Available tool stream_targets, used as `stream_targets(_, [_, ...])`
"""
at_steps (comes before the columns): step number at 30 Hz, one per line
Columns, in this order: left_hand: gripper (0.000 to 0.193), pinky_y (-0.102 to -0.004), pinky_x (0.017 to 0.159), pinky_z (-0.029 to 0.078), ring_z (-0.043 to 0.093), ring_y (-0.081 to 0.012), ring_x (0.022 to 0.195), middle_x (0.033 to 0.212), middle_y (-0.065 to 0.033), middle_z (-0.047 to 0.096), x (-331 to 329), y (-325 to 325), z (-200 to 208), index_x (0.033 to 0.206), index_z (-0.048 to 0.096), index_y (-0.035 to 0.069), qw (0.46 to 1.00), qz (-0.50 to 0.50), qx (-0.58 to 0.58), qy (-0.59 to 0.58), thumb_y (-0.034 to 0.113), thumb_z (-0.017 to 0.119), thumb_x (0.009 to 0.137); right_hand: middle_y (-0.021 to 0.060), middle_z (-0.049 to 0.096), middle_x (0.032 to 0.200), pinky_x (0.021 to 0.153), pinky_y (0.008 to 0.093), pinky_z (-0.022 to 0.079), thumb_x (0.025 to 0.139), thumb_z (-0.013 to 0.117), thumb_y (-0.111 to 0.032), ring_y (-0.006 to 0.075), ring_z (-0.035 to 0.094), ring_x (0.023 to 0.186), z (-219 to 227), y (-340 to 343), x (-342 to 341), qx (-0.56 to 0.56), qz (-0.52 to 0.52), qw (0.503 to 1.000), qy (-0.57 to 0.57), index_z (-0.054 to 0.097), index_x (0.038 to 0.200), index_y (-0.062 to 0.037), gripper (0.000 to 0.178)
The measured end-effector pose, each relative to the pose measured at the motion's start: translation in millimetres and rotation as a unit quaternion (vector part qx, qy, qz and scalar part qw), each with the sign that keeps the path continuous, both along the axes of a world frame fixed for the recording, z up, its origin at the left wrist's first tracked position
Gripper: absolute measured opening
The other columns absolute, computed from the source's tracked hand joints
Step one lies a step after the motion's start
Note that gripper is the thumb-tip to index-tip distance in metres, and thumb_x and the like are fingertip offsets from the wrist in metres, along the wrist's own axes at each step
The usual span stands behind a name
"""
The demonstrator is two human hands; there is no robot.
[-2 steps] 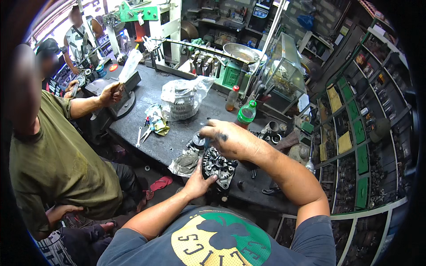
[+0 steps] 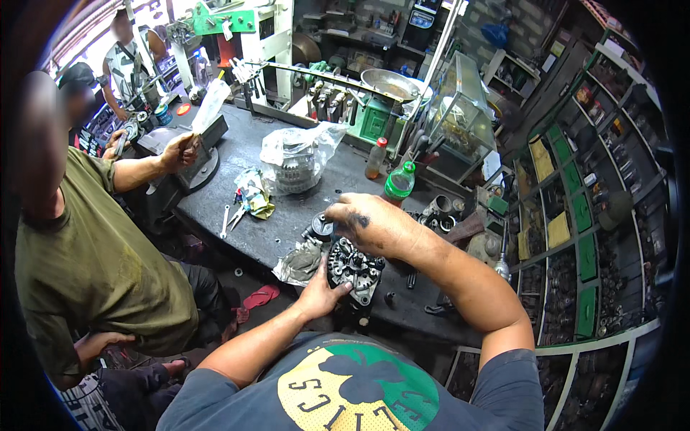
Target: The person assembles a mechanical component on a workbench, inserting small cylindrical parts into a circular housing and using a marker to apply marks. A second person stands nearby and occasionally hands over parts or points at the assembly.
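An alternator [image 2: 352, 269], its open end with fins and windings facing up, stands at the near edge of the dark workbench. My left hand [image 2: 323, 293] grips its left side, thumb on the near rim. Above its far side, my right hand [image 2: 363, 224] is closed with fingers curled downward; whatever they hold is hidden. Dark grease marks the back of that hand. A round-faced dark part [image 2: 321, 225] sits beside the right fingertips. Left of the alternator lies a crumpled grey rag [image 2: 296, 266], close to my left fingers.
A bagged metal part [image 2: 293, 164], wrench [image 2: 226, 219], green-capped bottle [image 2: 399, 182] and red-capped bottle [image 2: 376, 159] stand or lie beyond my hands. A co-worker [image 2: 100, 244] stands at left, one hand by the vise [image 2: 198, 161]. Parts shelves [image 2: 586, 215] line the right.
My right hand has shifted very slightly right over the alternator. My left hand keeps its grip in the same place.
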State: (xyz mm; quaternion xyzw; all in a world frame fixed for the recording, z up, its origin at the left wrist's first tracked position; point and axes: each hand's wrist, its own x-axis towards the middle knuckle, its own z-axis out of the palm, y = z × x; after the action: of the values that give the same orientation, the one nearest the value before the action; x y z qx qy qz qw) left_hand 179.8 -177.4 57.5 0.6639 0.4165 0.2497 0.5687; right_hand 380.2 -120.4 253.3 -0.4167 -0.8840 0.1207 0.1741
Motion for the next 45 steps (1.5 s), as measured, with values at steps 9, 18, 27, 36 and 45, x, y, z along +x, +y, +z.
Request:
stream_targets(9, [0.123, -0.0430, 0.132, 0.035, 0.048, -0.0359, 0.157, 0.169, -0.0314, 0.045, -7.7, 51.7, 32.3, 0.176, 0.009, -0.003, 0.992, -0.095, -0.018, 0.083, 0.019, 0.092, 0.087, 0.0237, 0.078, 0.092, 0.083, 0.0546, 0.063, 0.100, 0.077, -0.046, 0.0456, 0.078, 0.093, -9.3, 8.1, 6.7, 0.047, -0.067, 0.996, -0.028, 0.071, 0.109, -0.0044, 0.044])
stream_targets(18, [0.157, -0.0499, 0.138, 0.022, 0.019, -0.0491, 0.167, 0.176, -0.0384, 0.016, 8.7, 7.6, 36.9, 0.174, 0.002, -0.004, 0.986, -0.043, 0.132, 0.096, 0.044, 0.105, 0.066, 0.0255, 0.074, 0.102, 0.087, 0.0566, 0.061, 0.101, 0.077, -0.039, 0.0463, 0.075, 0.100, -7.9, 4.8, -10.0, 0.000, -0.082, 0.996, -0.037, 0.064, 0.115, -0.0013, 0.042])
stream_targets(27, [0.149, -0.0447, 0.137, 0.030, 0.034, -0.0454, 0.163, 0.172, -0.0370, 0.032, -18.6, 99.1, 36.4, 0.171, 0.012, -0.011, 0.918, -0.291, 0.240, 0.123, 0.035, 0.100, 0.061, 0.0213, 0.077, 0.089, 0.079, 0.0570, 0.061, 0.098, 0.077, -0.033, 0.0456, 0.077, 0.090, -15.7, 3.0, 11.3, 0.036, -0.069, 0.996, -0.036, 0.063, 0.119, -0.0017, 0.040])
stream_targets(36, [0.144, -0.0453, 0.128, 0.043, 0.051, -0.0459, 0.152, 0.164, -0.0368, 0.046, -26.3, 153.0, 64.1, 0.174, 0.008, -0.005, 0.843, -0.424, 0.295, 0.154, 0.025, 0.098, 0.065, 0.0248, 0.067, 0.114, 0.094, 0.0542, 0.060, 0.097, 0.079, -0.025, 0.0464, 0.073, 0.111, 11.1, -4.2, 11.7, -0.060, -0.146, 0.987, -0.033, 0.068, 0.127, -0.0048, 0.038])
stream_targets(45, [0.049, -0.0459, 0.102, 0.059, 0.078, -0.0400, 0.116, 0.119, -0.0261, 0.081, -5.0, 67.3, -7.7, 0.134, 0.076, 0.002, 0.978, 0.167, 0.120, 0.024, 0.038, 0.076, 0.102, 0.0247, 0.073, 0.101, 0.088, 0.0541, 0.061, 0.097, 0.081, -0.026, 0.0461, 0.075, 0.101, 3.2, 5.8, 17.8, 0.029, -0.217, 0.976, -0.017, 0.070, 0.113, -0.0030, 0.030])
